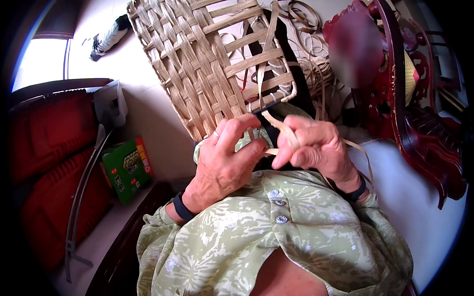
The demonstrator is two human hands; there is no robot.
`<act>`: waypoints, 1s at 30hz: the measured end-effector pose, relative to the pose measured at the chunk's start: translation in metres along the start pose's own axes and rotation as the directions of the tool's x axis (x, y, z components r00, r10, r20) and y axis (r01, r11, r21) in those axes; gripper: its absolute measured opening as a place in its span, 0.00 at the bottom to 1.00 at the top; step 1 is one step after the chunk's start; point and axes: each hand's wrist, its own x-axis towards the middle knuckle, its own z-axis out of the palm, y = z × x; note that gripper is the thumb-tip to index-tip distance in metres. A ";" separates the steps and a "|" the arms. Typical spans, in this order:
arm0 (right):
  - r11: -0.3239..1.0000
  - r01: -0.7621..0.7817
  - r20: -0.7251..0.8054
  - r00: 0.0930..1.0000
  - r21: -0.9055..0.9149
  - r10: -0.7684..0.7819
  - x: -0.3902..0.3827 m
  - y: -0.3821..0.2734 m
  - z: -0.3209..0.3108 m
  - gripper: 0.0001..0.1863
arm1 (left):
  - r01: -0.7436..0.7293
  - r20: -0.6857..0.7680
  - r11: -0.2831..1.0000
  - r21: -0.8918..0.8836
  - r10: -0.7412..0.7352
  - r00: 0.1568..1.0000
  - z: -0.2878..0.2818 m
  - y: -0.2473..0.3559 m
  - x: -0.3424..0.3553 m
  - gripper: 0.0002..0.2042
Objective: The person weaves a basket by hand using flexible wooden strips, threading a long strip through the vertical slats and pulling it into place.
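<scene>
A woven mat of tan strips on a rectangular frame lies above my hands, densely woven at left, with open bands at right. A slim dark rod crosses its near end. My left hand, with a ring on one finger, is bent at the frame's near edge, thumb and forefinger closed around a strip below the rod. My right hand grips a pale tan strip that rises toward the rod and wraps by my fingers; a thin tail hangs to the right.
Loose strip coils lie behind the frame. A carved dark-red wooden chair stands at right beside a pale seat. At left are red padded items, a metal stand and a green box. A black-and-white object lies on the floor.
</scene>
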 end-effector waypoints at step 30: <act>0.823 -0.472 -0.012 0.866 0.316 0.501 0.030 0.026 -0.026 0.25 | 0.163 0.006 0.957 -0.241 -0.167 0.986 0.006 -0.009 0.006 0.07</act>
